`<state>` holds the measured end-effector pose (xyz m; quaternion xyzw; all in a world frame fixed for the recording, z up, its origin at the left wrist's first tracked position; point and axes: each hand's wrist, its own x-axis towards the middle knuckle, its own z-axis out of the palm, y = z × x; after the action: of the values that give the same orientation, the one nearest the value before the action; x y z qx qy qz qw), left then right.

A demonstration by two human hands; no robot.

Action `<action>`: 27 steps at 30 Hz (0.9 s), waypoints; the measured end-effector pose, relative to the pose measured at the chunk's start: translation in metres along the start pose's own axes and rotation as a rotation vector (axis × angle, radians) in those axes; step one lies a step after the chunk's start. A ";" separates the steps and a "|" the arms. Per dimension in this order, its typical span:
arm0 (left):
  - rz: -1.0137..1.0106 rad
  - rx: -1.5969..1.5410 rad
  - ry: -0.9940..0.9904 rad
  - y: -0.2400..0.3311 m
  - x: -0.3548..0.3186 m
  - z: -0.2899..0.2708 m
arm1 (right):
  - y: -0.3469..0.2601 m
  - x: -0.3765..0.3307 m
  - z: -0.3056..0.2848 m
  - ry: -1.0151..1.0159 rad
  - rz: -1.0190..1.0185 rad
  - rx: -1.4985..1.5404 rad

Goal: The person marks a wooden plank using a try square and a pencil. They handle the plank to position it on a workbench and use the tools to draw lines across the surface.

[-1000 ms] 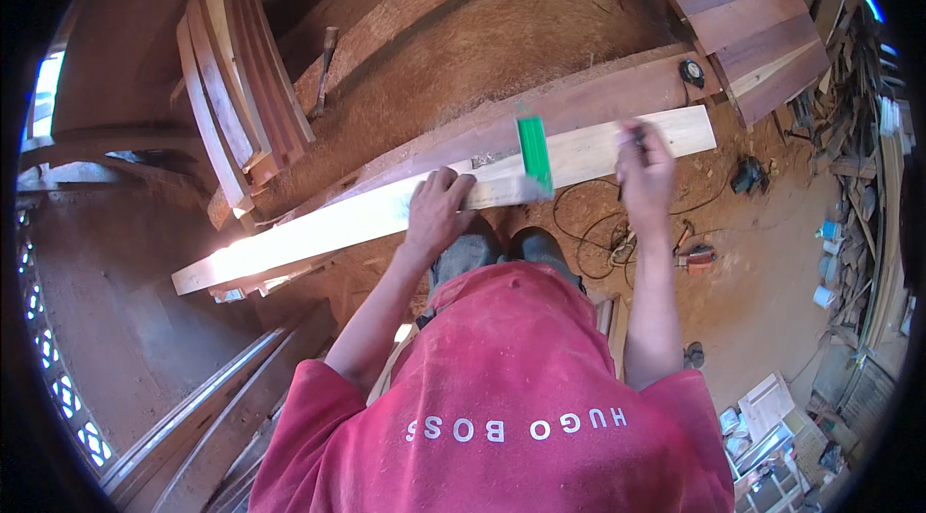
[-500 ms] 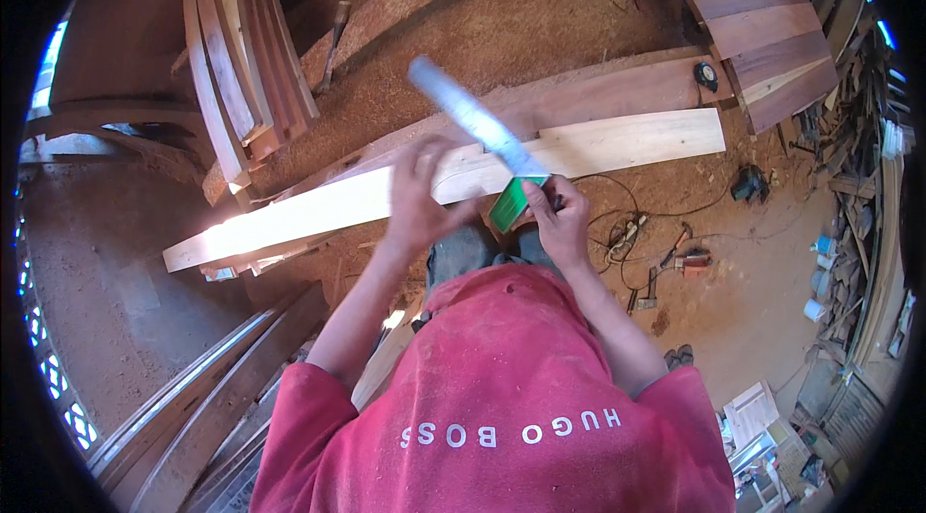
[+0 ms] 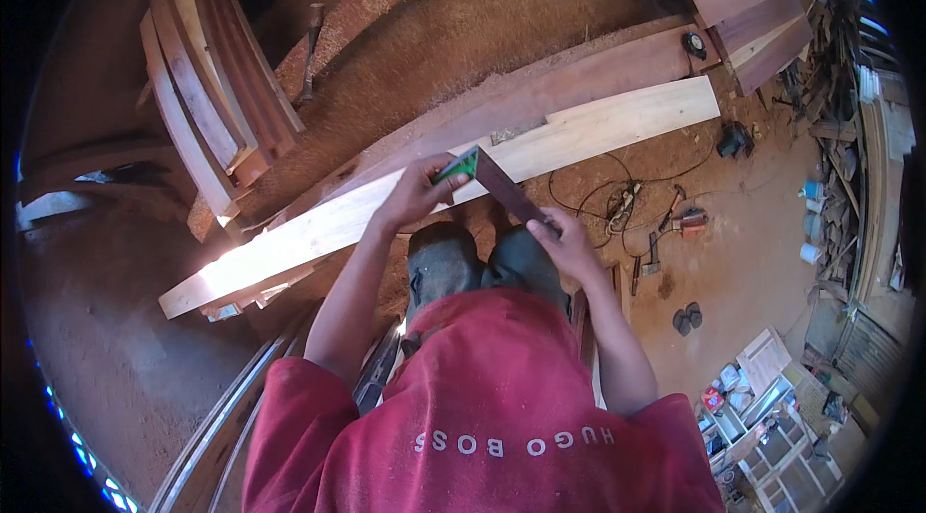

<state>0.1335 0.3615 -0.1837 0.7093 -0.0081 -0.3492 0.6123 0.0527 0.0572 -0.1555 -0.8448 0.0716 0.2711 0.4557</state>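
Observation:
Between my hands is a try square (image 3: pixel 503 187) with a green handle and a flat blade that looks dark from this angle. My left hand (image 3: pixel 415 195) is closed on the green handle. The fingers of my right hand (image 3: pixel 569 243) pinch the other end of the blade. A small dark bit shows at those fingers; I cannot make out what it is. The square is held over the near edge of a long pale wooden board (image 3: pixel 617 132), which runs from lower left to upper right in front of my knees.
Behind the board lies a reddish plank (image 3: pixel 598 69) with a tape measure (image 3: pixel 694 44) on its right end. Stacked curved boards (image 3: pixel 207 60) stand at left. On the floor at right are a cable (image 3: pixel 622 200), a hammer (image 3: pixel 652 257) and sandals (image 3: pixel 687 318).
My left hand, empty before, now grips the green handle. The right hand has moved from the handle to the blade's end, and the square has swung around so its blade points right.

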 end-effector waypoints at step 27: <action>0.211 1.086 0.700 -0.094 0.092 0.023 | 0.058 0.095 0.056 0.413 -0.347 0.818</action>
<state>0.1521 0.3252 -0.3109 0.9848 -0.0529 0.0180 0.1643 0.0891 0.0814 -0.2720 -0.6320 0.1192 -0.0326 0.7651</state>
